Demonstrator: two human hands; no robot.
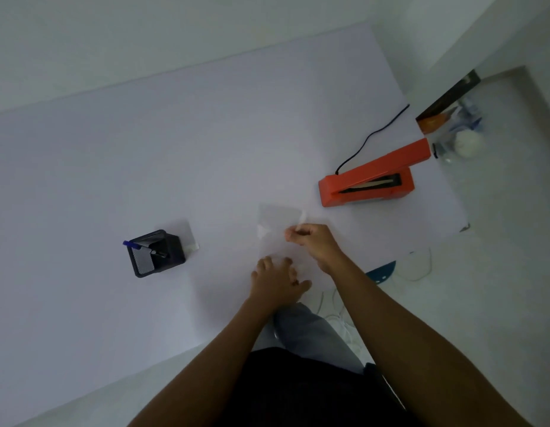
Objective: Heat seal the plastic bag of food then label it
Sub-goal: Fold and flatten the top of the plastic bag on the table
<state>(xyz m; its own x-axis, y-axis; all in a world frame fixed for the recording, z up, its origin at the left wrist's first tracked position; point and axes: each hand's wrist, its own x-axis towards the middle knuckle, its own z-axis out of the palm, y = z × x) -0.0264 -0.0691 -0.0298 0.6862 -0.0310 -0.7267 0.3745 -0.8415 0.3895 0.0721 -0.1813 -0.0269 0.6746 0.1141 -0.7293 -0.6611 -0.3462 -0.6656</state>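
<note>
A clear plastic bag (278, 218) lies flat on the white table (144, 149), hard to make out against it. My left hand (277, 280) rests palm down on the bag's near end, fingers spread. My right hand (310, 240) is closed, pinching a small white strip, likely a label (302, 219), over the bag's right side. The orange heat sealer (372, 180) stands to the right, its arm raised, a black cord (369, 140) running off behind it.
A black mesh pen holder (156, 252) with a blue pen (132, 244) stands at the left, a small white sheet (192, 241) behind it. Clutter with a white round object (467, 143) sits beyond the table's right edge. A teal item (381, 272) lies on the floor.
</note>
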